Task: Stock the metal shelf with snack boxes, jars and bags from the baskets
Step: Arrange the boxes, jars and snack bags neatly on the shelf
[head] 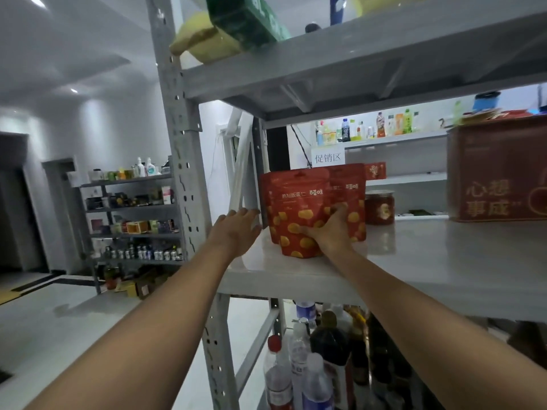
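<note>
The right hand [328,232] grips the front red snack bag [296,214] low on its right side, thumb across the face, likely to stand it upright near the front left corner of the metal shelf [414,261]. The left hand [233,232], fingers straight and holding nothing, hovers just beside the bag's left edge, probably to square it. A second red bag [349,187] stands close behind, and a jar [379,207] sits further right.

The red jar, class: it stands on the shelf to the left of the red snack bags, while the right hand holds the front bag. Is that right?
Not quite. The head view shows the red jar standing to the right of the red snack bags, not the left. The rest holds: it is on the shelf, and the right hand holds the front bag.
</note>
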